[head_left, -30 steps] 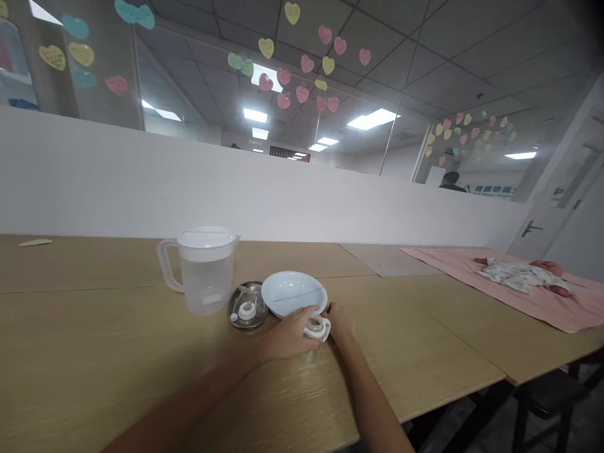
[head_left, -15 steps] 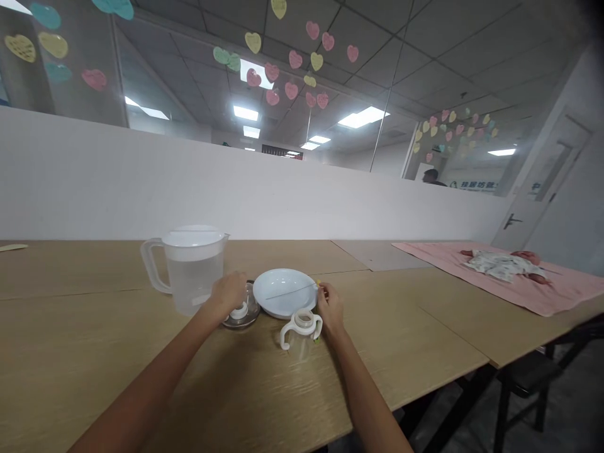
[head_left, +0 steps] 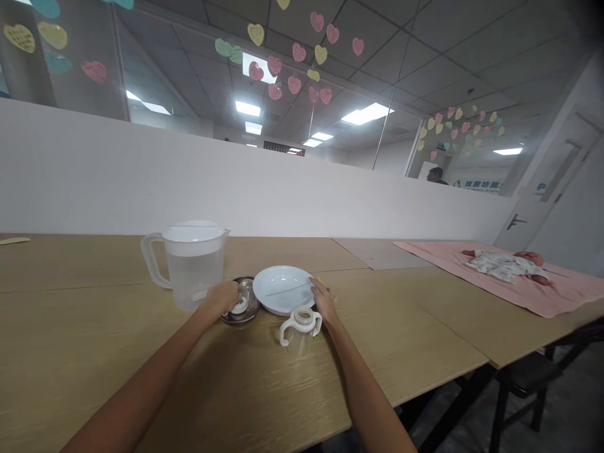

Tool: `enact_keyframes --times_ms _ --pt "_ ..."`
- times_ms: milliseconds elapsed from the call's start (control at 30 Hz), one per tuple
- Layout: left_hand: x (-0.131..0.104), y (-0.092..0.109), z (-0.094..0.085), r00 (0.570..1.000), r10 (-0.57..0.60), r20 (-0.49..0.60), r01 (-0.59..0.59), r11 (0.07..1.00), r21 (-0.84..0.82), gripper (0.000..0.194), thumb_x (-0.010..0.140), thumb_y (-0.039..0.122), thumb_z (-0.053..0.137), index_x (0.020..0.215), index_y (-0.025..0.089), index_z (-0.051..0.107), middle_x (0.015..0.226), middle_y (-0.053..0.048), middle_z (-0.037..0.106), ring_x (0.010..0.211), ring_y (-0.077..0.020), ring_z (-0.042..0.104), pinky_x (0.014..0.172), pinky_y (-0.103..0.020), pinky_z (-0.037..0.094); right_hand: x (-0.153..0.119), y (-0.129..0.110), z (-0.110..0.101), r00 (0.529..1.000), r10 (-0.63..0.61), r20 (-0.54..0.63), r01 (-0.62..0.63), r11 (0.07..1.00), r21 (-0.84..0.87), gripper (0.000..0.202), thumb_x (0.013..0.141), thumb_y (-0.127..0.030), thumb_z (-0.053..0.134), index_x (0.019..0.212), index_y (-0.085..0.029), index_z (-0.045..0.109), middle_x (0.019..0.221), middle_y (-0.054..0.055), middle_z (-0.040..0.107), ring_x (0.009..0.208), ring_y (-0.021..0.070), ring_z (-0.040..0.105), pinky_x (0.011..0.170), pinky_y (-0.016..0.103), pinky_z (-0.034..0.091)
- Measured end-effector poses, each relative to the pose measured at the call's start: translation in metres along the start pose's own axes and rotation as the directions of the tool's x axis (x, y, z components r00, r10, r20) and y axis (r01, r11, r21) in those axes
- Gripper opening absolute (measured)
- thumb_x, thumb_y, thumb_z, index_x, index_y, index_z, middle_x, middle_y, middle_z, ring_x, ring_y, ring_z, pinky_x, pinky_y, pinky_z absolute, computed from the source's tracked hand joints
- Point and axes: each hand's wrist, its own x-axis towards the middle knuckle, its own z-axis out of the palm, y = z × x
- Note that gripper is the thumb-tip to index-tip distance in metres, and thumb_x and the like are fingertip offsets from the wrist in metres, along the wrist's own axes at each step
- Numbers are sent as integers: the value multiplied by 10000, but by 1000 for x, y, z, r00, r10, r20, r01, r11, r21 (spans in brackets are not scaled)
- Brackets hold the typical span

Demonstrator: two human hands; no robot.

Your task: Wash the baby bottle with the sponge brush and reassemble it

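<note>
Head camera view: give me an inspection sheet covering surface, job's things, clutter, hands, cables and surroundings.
Surface: wood-look table, panel seams.
Job's things: open-topped two-handled bottle upright before white bowl; steel dish to the bowl's left, holding white part.
Clutter: pitcher, left; small clothed figure on pink cloth, right.
Hands: left hand at steel dish, right hand at bowl's right rim; grips unclear.
Cables: nothing seen.
Surroundings: white wall; glass with heart-shaped notes; door at right.

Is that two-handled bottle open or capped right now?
Open: the bottle shows its round mouth uncovered at the top, with no cap over it.
</note>
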Motion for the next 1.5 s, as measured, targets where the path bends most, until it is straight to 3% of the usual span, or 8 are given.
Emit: enact_keyframes --times_ms 233,400,533,700,867,967,1133,1500 --pt "-6 10 -24 999 -31 13 29 991 132 170 721 84 506 800 122 651 911 -185 683 883 -283 646 692 -310 464 -1 1 -3 978 -7 -206 22 997 69 511 835 -478 384 1164 -167 618 1142 96 632 1047 215 552 923 326 394" --pt "-12 23 -49 998 -35 -45 41 989 145 227 717 67 467 880 112 619 915 -168 671 871 -273 636 669 -291 447 -3 2 -11 894 104 -437 19 963 268 400 783 -421 459 970 -132 663 962 116 680 847 197 627 772 301 471" --pt "-16 34 -64 984 1 -178 20 993 114 288 746 102 437 1005 115 562 939 -142 666 858 -252 630 663 -284 442 4 5 -11 872 213 -441 138 757 638 281 685 -351 603 878 -159 533 795 50 670 730 146 639 695 275 517" --pt "-18 47 -73 930 38 -367 -101 983 -154 177 773 176 441 871 153 586 895 -83 678 800 -207 635 701 -272 465 12 11 -9 918 319 -235 62 470 881 367 598 -275 730 852 -180 483 734 -6 645 665 109 635 655 232 548" --pt "-16 66 -51 906 6 -424 -303 708 -638 176 741 254 516 855 148 599 932 -62 694 830 -178 648 753 -260 507 11 13 -12 974 222 -36 -26 269 963 271 622 -207 721 834 -166 557 791 10 653 738 113 637 715 235 556" --pt "-16 76 -26 922 52 -384 -342 575 -743 241 744 330 543 856 134 628 954 -90 695 871 -199 649 779 -292 519 10 13 -16 982 187 -14 -30 227 973 228 660 -209 688 848 -166 565 803 13 645 800 115 631 793 254 543" --pt "-21 83 0 932 127 -338 -341 623 -705 260 801 334 495 860 151 670 1010 -96 684 921 -205 637 802 -303 514 9 10 -22 985 171 2 -20 99 995 221 663 -170 674 856 -179 567 798 -9 624 788 80 614 833 218 516" --pt "-23 81 16 910 263 -321 -385 824 -416 299 883 213 373 871 169 669 929 -76 648 878 -188 588 828 -307 445 6 14 -19 977 161 -141 77 352 933 318 664 -283 680 940 -193 550 827 -11 612 754 90 605 775 241 534"
